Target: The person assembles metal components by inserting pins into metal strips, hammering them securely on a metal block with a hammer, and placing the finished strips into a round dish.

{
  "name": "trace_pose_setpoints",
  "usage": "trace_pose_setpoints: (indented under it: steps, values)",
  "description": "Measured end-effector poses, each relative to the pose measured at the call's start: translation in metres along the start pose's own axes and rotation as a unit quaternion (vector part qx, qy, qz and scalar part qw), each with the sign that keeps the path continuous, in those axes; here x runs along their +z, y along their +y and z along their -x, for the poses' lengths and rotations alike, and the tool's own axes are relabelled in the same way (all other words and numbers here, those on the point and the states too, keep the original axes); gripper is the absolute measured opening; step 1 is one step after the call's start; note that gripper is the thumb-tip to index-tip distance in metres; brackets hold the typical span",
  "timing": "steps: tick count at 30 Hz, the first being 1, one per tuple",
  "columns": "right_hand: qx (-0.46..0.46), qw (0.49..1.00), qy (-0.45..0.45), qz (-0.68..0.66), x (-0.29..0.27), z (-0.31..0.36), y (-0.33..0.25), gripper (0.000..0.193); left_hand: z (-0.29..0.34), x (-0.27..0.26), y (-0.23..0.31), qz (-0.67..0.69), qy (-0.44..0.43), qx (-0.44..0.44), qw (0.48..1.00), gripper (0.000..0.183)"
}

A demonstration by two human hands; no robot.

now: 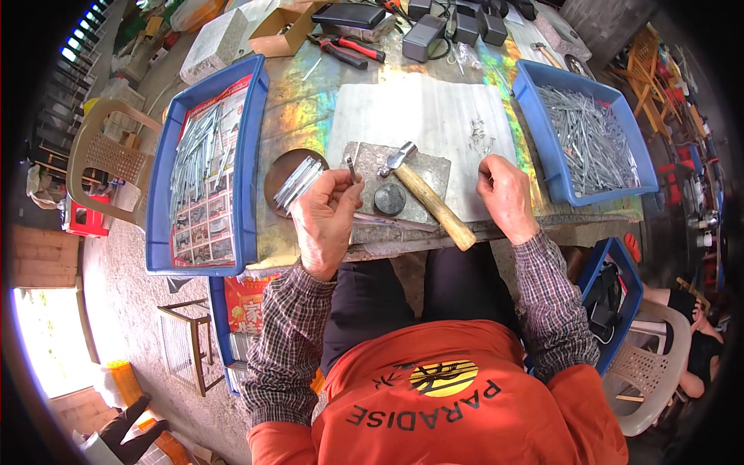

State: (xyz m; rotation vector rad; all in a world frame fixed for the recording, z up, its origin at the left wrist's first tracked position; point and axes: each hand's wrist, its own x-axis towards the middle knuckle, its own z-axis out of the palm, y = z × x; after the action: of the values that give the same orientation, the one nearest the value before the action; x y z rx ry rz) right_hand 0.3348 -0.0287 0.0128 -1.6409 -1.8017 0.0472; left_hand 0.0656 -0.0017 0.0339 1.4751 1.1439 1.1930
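My left hand (324, 217) pinches a short dark metal pin (352, 170) between thumb and finger. Just behind that hand, a bundle of thin silvery metal strips (299, 183) lies over a round brown dish (280, 172); whether the palm also touches the bundle, I cannot tell. My right hand (508, 200) is curled closed at the table's near edge, its fingertips hidden. Between the hands, a hammer (431, 203) with a wooden handle rests on a grey stone slab (436, 168), beside a black round block (389, 199). Several small dark pins (480, 138) are scattered on a white sheet (434, 108).
A blue tray (249, 170) with long metal pieces stands left; another blue tray (535, 128), heaped with thin metal rods, stands right. Pliers (341, 53), a cardboard box (280, 32) and black power adapters (426, 37) occupy the far side. Plastic chairs (97, 147) flank the table.
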Motion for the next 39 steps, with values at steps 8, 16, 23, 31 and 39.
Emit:
trace_pose_setpoints:
  steps: [8, 16, 23, 31, 39]
  values:
    - [0.079, 0.986, -0.008, -0.15, -0.014, 0.007, -0.019, 0.014, 0.004, 0.002, 0.0, -0.109, 0.002, 0.059, 0.992, 0.011]
    - [0.033, 0.983, 0.022, -0.178, -0.029, 0.015, -0.039, 0.011, 0.009, 0.001, 0.005, 0.025, 0.03, 0.004, 0.999, 0.012]
    - [0.051, 0.953, 0.024, -0.299, -0.042, 0.019, -0.073, 0.006, 0.019, 0.001, 0.014, 0.181, -0.02, -0.06, 0.981, 0.008]
    - [0.096, 0.886, -0.074, -0.447, -0.026, 0.029, -0.107, 0.005, 0.036, 0.016, 0.019, 0.303, -0.055, -0.1, 0.946, 0.01]
    - [0.091, 0.878, -0.07, -0.465, -0.016, 0.033, -0.116, 0.005, 0.049, 0.025, 0.027, 0.462, -0.039, -0.129, 0.877, 0.01]
